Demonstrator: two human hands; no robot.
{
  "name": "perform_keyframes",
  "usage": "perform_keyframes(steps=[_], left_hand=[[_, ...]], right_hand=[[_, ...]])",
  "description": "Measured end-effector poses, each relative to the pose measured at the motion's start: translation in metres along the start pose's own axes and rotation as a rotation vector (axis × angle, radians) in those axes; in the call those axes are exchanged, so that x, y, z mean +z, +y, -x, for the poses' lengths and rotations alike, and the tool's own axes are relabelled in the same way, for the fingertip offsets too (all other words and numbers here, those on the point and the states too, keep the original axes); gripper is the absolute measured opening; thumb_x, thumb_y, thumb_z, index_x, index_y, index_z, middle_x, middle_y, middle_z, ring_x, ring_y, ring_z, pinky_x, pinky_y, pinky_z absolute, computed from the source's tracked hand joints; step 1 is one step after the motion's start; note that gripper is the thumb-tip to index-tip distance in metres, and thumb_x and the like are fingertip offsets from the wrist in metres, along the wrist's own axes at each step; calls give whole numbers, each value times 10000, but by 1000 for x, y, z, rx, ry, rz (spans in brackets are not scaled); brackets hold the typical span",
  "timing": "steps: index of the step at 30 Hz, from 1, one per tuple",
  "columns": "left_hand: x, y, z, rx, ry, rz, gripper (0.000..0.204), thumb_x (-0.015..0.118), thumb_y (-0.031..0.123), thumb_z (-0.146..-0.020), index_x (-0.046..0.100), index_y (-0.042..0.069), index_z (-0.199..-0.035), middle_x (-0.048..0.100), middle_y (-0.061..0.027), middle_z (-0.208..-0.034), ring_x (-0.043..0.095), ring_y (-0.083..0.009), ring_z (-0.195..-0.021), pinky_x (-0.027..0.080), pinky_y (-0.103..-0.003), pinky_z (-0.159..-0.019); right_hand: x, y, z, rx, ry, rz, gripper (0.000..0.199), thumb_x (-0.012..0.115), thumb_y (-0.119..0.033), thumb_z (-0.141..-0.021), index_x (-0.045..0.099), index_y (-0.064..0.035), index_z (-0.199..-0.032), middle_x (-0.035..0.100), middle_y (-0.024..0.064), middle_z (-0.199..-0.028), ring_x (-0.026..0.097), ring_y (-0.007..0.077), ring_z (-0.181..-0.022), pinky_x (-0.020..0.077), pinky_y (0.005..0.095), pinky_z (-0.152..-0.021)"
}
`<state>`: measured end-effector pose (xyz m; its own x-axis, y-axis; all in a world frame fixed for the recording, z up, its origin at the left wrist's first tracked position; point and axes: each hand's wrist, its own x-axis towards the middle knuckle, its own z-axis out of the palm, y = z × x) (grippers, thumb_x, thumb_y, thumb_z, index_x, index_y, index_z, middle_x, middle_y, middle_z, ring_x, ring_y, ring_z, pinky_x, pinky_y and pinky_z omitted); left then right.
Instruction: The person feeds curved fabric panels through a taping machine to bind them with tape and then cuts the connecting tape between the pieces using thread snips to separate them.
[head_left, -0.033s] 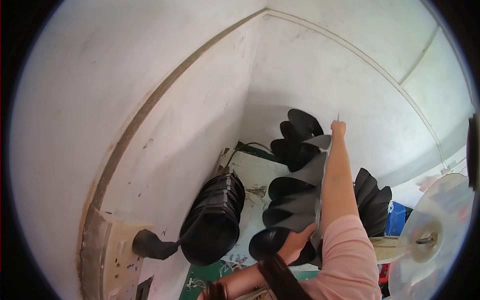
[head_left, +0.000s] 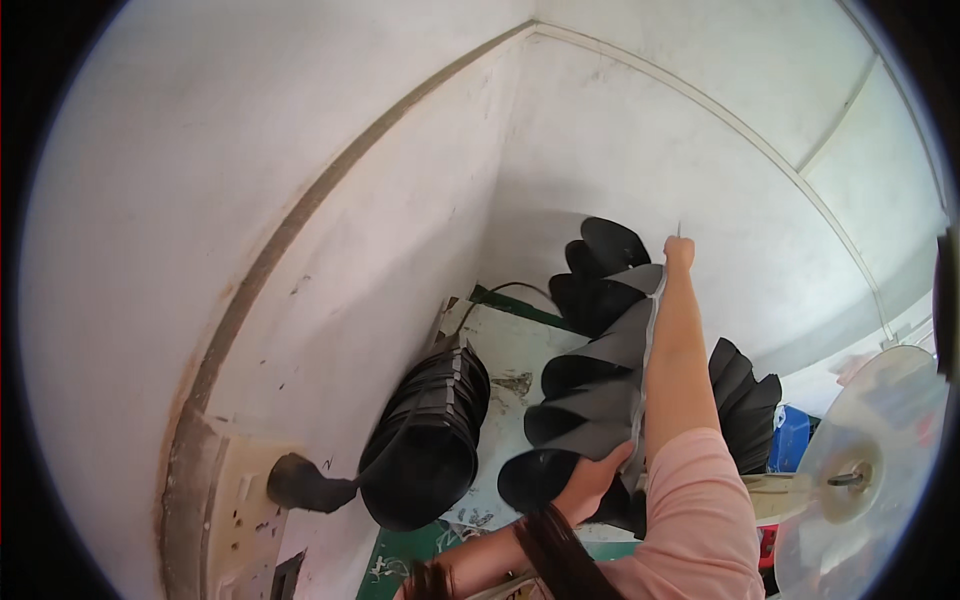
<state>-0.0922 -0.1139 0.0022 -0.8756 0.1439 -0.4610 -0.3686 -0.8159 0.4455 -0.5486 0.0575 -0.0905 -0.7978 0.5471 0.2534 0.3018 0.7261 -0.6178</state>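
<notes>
Both hands stretch a long black pleated fabric strip (head_left: pixel 600 370) upward.
Right hand (head_left: pixel 679 250) pinches its top, left hand (head_left: pixel 592 478) grips its lower folds — light, floppy, best held at the grey edge.

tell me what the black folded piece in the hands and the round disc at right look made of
Black folded piece: probably thin matte card or stiff fabric; it holds sharp cone-like pleats without gloss. Round disc: likely clear glossy plastic, since it looks see-through and pale with shine.

My right hand (head_left: pixel 679 252) pinches the pleated strip (head_left: pixel 600 375) up high, my left hand (head_left: pixel 592 478) grips its lower end; stacked pleats (head_left: pixel 425 445) left of it, fan (head_left: pixel 865 470) right.
</notes>
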Motion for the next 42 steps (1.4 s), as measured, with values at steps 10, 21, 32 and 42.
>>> perform_keyframes(steps=[10, 21, 32, 42], left_hand=[[51, 62, 49, 316, -240, -198, 349, 577, 151, -761, 468, -24, -1042, 502, -42, -1005, 447, -138, -923, 337, -239, -818], [24, 62, 251, 751, -144, -537, 225, 591, 159, -756, 530, -12, -890, 542, -21, -841, 483, -104, -772, 394, -234, -701], [-122, 1, 408, 277, 141, -208, 362, 516, 14, -635, 460, -47, -987, 543, -130, -912, 538, -227, -841, 422, -314, -760], [-234, -64, 435, -54, 333, 275, 411, 427, 131, -691, 435, -127, -1011, 520, -226, -1005, 517, -287, -936, 357, -351, -885]], right_hand=[[-231, -247, 9, -353, 469, -206, 218, 504, -216, -700, 602, -22, -680, 583, 184, -781, 560, 340, -753, 442, 406, -668], [-481, -330, 201, -258, 648, -396, 236, 461, -181, -754, 608, -10, -824, 583, 210, -843, 571, 293, -823, 466, 361, -658], [-371, -144, 371, -179, -142, -284, 243, 499, -167, -665, 561, 18, -810, 564, 227, -859, 542, 360, -838, 432, 406, -725], [-380, 3, 585, -782, -290, 30, 378, 534, -321, -742, 467, -8, -942, 536, 146, -803, 543, 353, -736, 432, 431, -620]])
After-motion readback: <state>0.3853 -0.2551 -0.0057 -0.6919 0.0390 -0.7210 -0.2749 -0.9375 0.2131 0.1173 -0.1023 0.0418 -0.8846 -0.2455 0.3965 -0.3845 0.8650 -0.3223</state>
